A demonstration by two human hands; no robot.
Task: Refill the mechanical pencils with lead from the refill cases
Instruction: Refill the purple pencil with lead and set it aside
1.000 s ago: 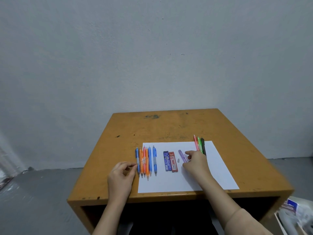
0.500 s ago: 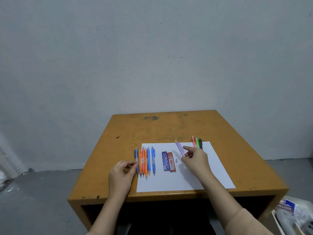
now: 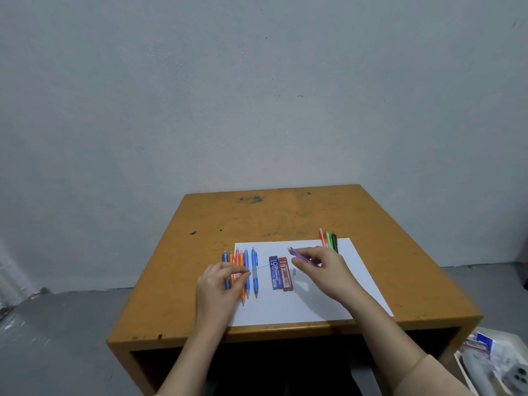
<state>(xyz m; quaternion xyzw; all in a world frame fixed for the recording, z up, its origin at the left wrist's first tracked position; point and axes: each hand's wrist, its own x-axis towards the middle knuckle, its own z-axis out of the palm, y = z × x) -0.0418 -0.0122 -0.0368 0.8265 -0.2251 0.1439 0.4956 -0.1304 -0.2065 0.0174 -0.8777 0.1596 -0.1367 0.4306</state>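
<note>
We found the right hand (image 3: pixel 325 265) gripping a purple mechanical pencil (image 3: pixel 300 254) over the paper (image 3: pixel 314 304), the left hand (image 3: pixel 221 284) pinching one lead (image 3: pixel 258 267) beside the refill cases (image 3: pixel 274 272). We judged insertion pending, other pencils (image 3: pixel 254 261) unfilled.

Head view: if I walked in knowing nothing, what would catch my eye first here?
Two bare hands work over a white sheet of paper on an orange-brown table: the right hand holds a purple pencil and the left hand pinches what looks like a thin lead. Between them lie a blue refill case and a red refill case, with a row of blue and orange pencils at the sheet's left edge.
</note>
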